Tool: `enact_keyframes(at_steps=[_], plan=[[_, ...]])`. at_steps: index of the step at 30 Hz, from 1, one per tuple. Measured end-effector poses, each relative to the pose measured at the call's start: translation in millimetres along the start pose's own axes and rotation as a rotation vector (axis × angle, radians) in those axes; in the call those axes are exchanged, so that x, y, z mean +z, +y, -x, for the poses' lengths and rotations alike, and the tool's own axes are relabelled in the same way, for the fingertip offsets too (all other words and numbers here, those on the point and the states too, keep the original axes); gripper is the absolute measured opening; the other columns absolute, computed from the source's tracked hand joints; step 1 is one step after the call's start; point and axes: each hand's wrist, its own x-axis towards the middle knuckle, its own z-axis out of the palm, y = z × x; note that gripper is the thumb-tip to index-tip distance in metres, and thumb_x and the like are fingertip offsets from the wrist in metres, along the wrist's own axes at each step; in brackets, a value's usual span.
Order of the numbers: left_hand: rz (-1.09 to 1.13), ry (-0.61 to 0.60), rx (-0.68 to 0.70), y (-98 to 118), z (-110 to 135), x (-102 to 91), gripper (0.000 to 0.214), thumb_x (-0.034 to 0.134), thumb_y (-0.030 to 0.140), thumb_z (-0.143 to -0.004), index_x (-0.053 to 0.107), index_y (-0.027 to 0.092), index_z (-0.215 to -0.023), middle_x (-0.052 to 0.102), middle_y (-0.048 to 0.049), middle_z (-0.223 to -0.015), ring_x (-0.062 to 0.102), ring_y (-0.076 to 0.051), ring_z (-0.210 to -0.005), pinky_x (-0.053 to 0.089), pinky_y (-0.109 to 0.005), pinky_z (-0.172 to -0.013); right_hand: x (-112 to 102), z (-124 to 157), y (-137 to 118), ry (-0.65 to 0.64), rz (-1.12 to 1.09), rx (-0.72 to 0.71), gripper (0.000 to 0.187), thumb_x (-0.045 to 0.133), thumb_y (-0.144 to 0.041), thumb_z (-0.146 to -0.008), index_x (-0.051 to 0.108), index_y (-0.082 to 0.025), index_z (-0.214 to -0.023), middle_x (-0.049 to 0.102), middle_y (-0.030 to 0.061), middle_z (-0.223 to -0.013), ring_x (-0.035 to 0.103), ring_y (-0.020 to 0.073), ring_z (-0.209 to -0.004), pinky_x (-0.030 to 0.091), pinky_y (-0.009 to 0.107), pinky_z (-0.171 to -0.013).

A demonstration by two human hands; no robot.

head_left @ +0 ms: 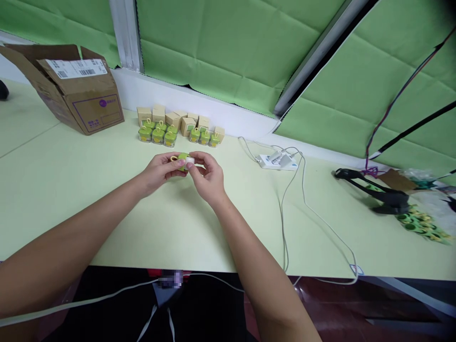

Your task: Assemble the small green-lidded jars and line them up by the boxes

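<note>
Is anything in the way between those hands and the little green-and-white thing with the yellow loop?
Nothing visible is in the way: the left hand and the right hand both touch the small, rounded green-and-white object with a yellow loop.

The small rounded green-and-white plastic container (183,156) is fitted with a yellow ring-shaped loop (173,158). The brown cardboard carton (85,90) is printed in purple.

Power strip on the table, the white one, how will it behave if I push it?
The power strip will probably slide rather than tip, since it lies flat and low. Rolling seems unlikely given its long, boxy shape. The thin white cables look flexible, curving loosely across the table, so they may drag along.
</note>
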Motion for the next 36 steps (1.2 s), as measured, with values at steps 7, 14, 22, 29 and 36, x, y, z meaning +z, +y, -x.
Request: enact_keyframes(at_steps=[7, 14, 22, 29, 36], plan=[[0.001, -0.015, 0.005, 0, 0, 0.3, 0.040, 0.090, 0.043, -0.074, 0.081, 0.018, -0.104, 0.075, -0.0073, -0.102, 0.070, -0.019, -0.090, 0.059, -0.036, -0.090, -1, -2, 2, -0.015, -0.003, 0.014, 0.033, 0.073, -0.048, -0.086, 0.067, -0.025, -0.109, 0.069, 0.0079, -0.115, 0.069, 0.0202, -0.102, 0.063, 0.036, -0.086], [0.040, 0.027, 0.020, 2, -2, -1.3, 0.040, 0.089, 0.042, -0.076, 0.081, 0.015, -0.105, 0.076, -0.0089, -0.102, 0.070, -0.018, -0.088, 0.061, -0.033, -0.087, -8, -5, 4, 0.081, 0.096, 0.055, 0.026, 0.067, -0.042, -0.089, 0.066, -0.025, -0.108, 0.071, 0.0063, -0.115, 0.067, 0.0177, -0.096, 0.059, 0.034, -0.080], [0.062, 0.007, 0.017, 1, -3, -4.2, 0.037, 0.088, 0.040, -0.077, 0.080, 0.013, -0.101, 0.075, -0.0093, -0.101, 0.069, -0.017, -0.087, 0.059, -0.029, -0.082, -10, -8, 3, 0.047, 0.085, 0.160, 0.047, 0.082, -0.052, -0.074, 0.067, -0.023, -0.108, 0.071, 0.0040, -0.099, 0.065, 0.0157, -0.085, 0.057, 0.029, -0.071], [0.093, 0.025, 0.015, 3, -3, -3.2, 0.033, 0.086, 0.038, -0.077, 0.078, 0.012, -0.096, 0.072, -0.0072, -0.093, 0.065, -0.014, -0.079, 0.056, -0.027, -0.075, -5, -6, -2, 0.028, -0.022, 0.192, 0.046, 0.079, -0.056, -0.077, 0.067, -0.023, -0.106, 0.071, 0.0041, -0.100, 0.065, 0.0154, -0.085, 0.056, 0.028, -0.067], [0.091, 0.084, 0.029, -1, -5, 3.5, 0.032, 0.082, 0.042, -0.077, 0.071, 0.013, -0.086, 0.064, -0.0039, -0.083, 0.059, -0.013, -0.071, 0.050, -0.024, -0.063, 1, -2, -6, -0.032, -0.063, 0.230, 0.048, 0.084, -0.057, -0.071, 0.067, -0.023, -0.100, 0.069, 0.0017, -0.093, 0.064, 0.0138, -0.079, 0.054, 0.027, -0.067]])
